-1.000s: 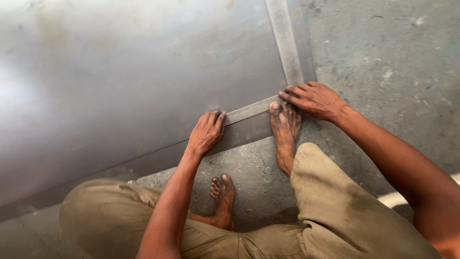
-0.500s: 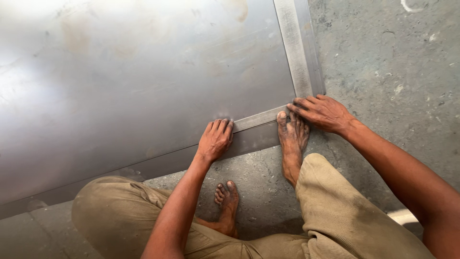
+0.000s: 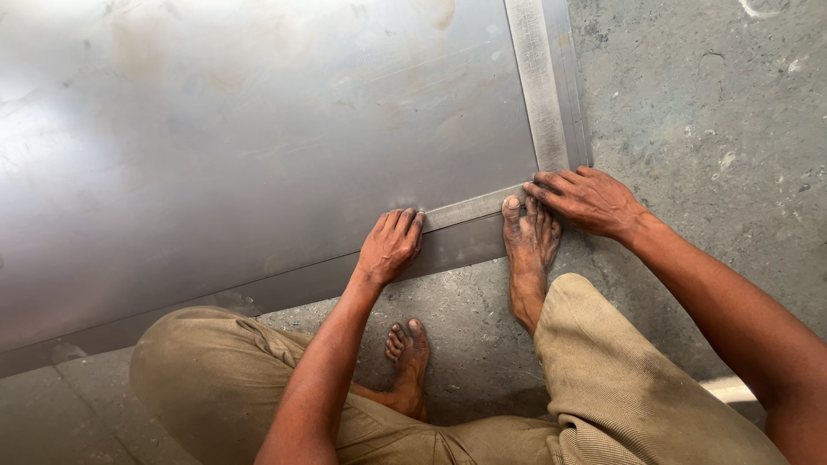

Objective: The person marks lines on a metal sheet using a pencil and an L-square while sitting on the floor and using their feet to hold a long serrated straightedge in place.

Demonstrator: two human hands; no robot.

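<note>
A large grey metal sheet (image 3: 258,129) lies flat on the concrete floor. An L-shaped steel square (image 3: 538,95) rests on the sheet's near right corner, one arm running up the right edge, the short arm (image 3: 465,209) along the near edge. My left hand (image 3: 389,245) presses flat on the sheet's near edge, fingertips touching the end of the short arm. My right hand (image 3: 590,200) presses down on the square's corner. My right foot (image 3: 527,250) has its toes on the sheet edge between the two hands.
I squat in khaki trousers (image 3: 620,387) on the rough concrete floor (image 3: 715,103). My left foot (image 3: 407,362) is tucked under me on the floor. A second sheet edge (image 3: 258,288) shows beneath the top sheet.
The view has shifted slightly, so the hands and the sheet corner sit a little lower and further right in frame. Both hands and the right foot keep their places on the square and sheet.
</note>
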